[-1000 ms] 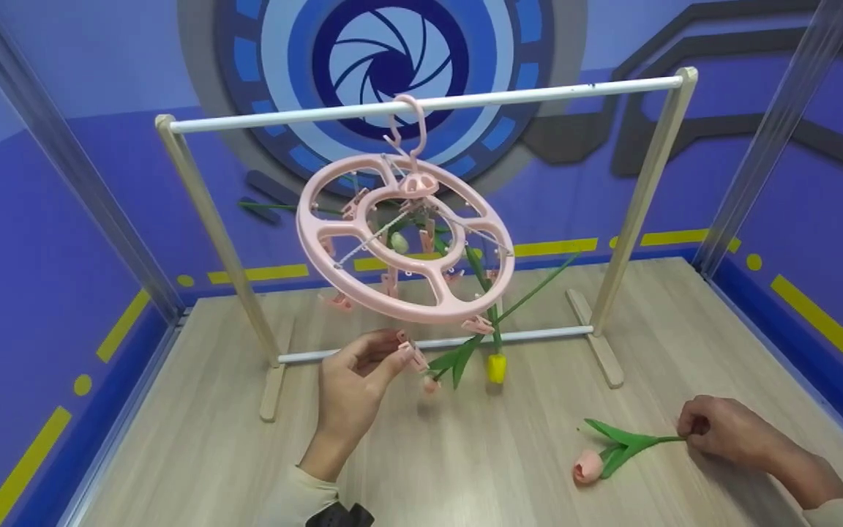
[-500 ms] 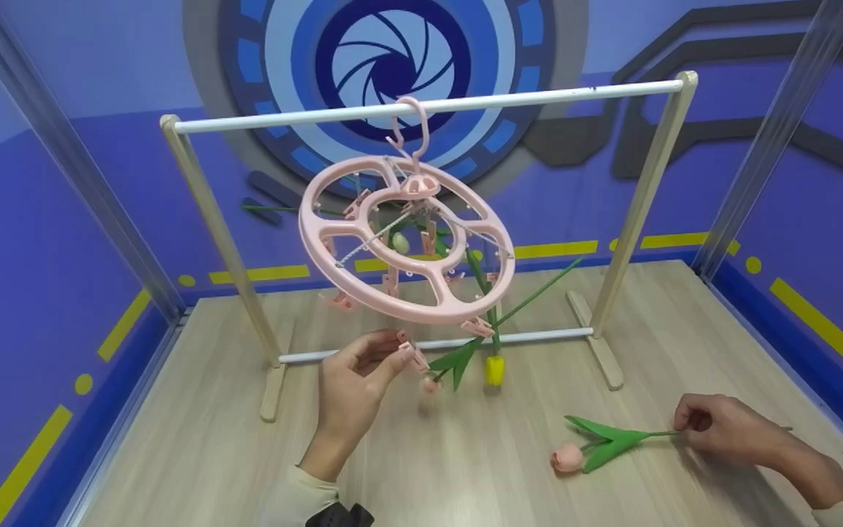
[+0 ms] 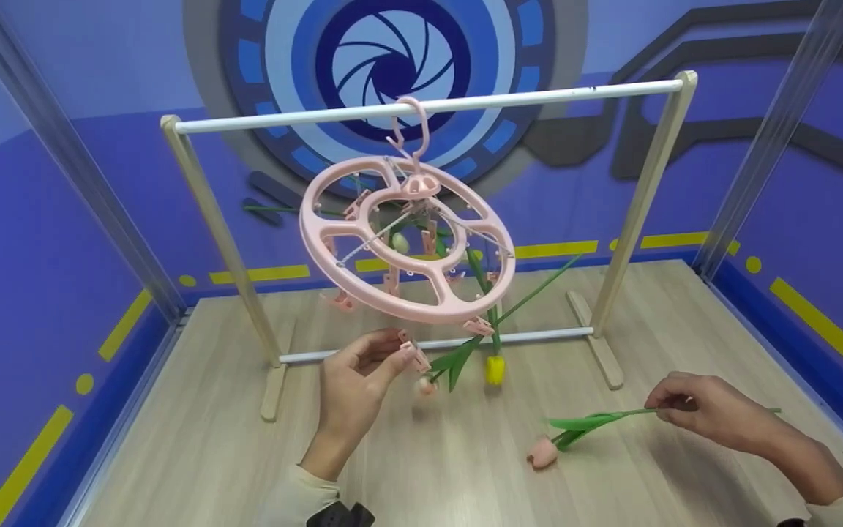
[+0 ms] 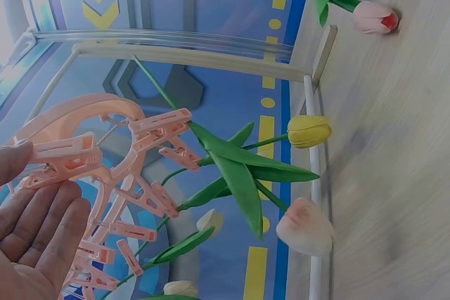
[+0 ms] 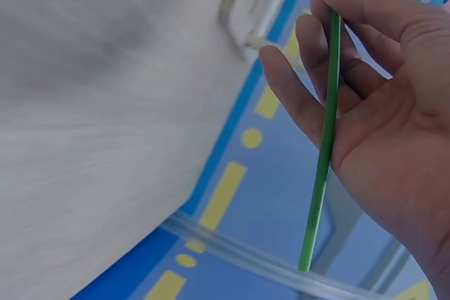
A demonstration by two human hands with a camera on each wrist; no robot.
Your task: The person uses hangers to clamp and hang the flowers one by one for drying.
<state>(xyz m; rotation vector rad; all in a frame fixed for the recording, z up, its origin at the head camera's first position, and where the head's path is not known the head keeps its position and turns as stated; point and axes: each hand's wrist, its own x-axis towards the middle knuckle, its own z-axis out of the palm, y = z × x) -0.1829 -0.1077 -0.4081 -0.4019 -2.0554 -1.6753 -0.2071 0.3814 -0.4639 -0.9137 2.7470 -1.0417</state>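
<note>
My left hand [image 3: 356, 388] pinches a pink clothespin [image 3: 416, 353] below the near rim of a round pink clip hanger [image 3: 385, 301]. In the left wrist view, that clothespin [image 4: 67, 158] sits between thumb and fingers. My right hand [image 3: 710, 410] holds a pink tulip [image 3: 543, 454] by its green stem [image 5: 325, 145], above the table at the right; its bloom points left. Under the hanger, a yellow tulip [image 4: 309, 132] and a pale pink tulip [image 4: 304, 227] hang bloom down from clips. White tulips [image 4: 211, 222] hang farther back, partly hidden by the hanger.
A rack with a white top bar [image 3: 538, 97] and wooden posts [image 3: 645, 205] carries the hanger by its hook. Its lower white bar [image 3: 546, 335] runs behind my left hand. Blue patterned walls stand around the wooden table [image 3: 195, 454].
My right hand has lifted the pink tulip and moved it left, toward the rack. The left hand keeps its pinch on the clothespin in the same place.
</note>
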